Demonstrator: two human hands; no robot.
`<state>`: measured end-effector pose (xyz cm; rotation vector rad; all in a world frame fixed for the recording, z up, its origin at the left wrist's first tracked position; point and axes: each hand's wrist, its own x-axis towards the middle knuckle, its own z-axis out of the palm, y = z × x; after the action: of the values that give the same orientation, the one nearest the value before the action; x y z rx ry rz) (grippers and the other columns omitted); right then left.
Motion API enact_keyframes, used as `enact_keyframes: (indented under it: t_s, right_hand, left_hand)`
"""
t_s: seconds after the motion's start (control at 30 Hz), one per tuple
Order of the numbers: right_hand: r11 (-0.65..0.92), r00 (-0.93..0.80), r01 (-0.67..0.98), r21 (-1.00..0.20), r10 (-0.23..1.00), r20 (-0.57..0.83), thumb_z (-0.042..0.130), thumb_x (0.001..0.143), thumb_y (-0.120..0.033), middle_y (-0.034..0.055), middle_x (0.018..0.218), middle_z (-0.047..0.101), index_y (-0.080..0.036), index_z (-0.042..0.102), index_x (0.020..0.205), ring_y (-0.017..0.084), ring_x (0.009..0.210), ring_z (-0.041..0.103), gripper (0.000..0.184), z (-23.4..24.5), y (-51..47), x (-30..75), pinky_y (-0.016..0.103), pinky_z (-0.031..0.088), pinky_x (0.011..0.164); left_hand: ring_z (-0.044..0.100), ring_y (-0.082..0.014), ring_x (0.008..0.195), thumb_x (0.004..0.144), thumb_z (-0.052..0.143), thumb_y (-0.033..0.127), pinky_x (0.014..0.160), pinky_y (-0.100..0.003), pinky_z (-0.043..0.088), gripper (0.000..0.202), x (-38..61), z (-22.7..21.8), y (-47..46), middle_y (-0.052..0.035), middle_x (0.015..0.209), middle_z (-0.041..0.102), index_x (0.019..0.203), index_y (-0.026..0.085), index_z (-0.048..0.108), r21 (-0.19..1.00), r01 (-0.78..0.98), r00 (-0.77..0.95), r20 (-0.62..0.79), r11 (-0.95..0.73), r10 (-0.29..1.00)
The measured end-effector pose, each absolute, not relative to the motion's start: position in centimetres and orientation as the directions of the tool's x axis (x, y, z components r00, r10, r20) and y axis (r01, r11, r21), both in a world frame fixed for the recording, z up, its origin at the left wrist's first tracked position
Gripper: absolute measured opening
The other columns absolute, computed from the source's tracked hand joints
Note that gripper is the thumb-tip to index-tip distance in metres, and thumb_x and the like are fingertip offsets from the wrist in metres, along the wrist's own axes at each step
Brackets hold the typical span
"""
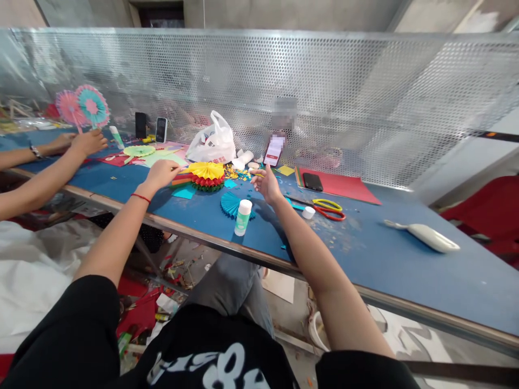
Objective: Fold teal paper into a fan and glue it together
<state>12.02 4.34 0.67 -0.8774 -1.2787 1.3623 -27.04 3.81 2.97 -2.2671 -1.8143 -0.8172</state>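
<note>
Blue table (365, 254), edge close: L hand (160, 174) pinches stick (177, 169), R hand (265, 185) prob. too.

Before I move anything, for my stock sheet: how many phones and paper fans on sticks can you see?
Phones: 4
Paper fans on sticks: 2
Total: 6
</note>
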Motion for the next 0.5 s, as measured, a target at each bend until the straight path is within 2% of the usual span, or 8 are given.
enact_keyframes:
  t_s: [0.13, 0.3, 0.4, 0.5]
  right_hand:
    - [0.093, -0.207, -0.222, -0.971, 0.968, 0.14, 0.037, 0.095, -0.085, 0.0004, 0.064, 0.062, -0.022, 0.067, 0.09, 0.012, 0.051, 0.048, 0.07, 0.59, 4.49, 12.02, 0.024, 0.035, 0.051]
    - [0.082, -0.219, -0.227, -0.97, 0.967, 0.133, 0.037, 0.094, -0.086, 0.0013, 0.062, 0.063, -0.022, 0.067, 0.087, 0.012, 0.05, 0.048, 0.071, 0.64, 4.52, 11.84, 0.026, 0.035, 0.051]
    - [0.101, -0.218, -0.24, -0.965, 0.964, 0.155, 0.038, 0.095, -0.084, 0.0015, 0.062, 0.062, -0.022, 0.068, 0.087, 0.012, 0.05, 0.049, 0.07, 0.6, 4.64, 11.86, 0.026, 0.034, 0.052]
    - [0.09, -0.218, -0.241, -0.966, 0.965, 0.144, 0.037, 0.097, -0.082, 0.0017, 0.062, 0.063, -0.021, 0.069, 0.087, 0.012, 0.049, 0.048, 0.069, 0.55, 4.75, 11.85, 0.025, 0.034, 0.052]
  left_hand:
    - [0.041, -0.0188, 0.059, 0.091, 0.045, 0.053, 0.064, -0.033, 0.026, 0.048, -26.99, 2.39, 4.54, -0.0054, 0.055, 0.053, 0.054, 0.022, 0.048, 0.235, 0.905, 0.226, 0.437, -0.353, 0.871]
    - [0.033, -0.0156, 0.055, 0.093, 0.046, 0.05, 0.062, -0.034, 0.02, 0.052, -26.18, 2.17, 4.73, -0.001, 0.05, 0.035, 0.052, 0.022, 0.034, 0.321, 0.872, 0.202, 0.451, -0.37, 0.869]
    - [0.031, -0.0149, 0.057, 0.097, 0.047, 0.049, 0.061, -0.033, 0.019, 0.054, -26.24, 2.57, 4.5, 0.0008, 0.051, 0.029, 0.053, 0.022, 0.033, 0.39, 0.856, 0.139, 0.457, -0.339, 0.878]
    - [0.032, -0.0143, 0.06, 0.094, 0.057, 0.051, 0.061, -0.032, 0.02, 0.051, -26.94, 3.09, 4.38, 0.0012, 0.054, 0.036, 0.055, 0.02, 0.046, 0.408, 0.849, 0.181, 0.371, -0.335, 0.911]
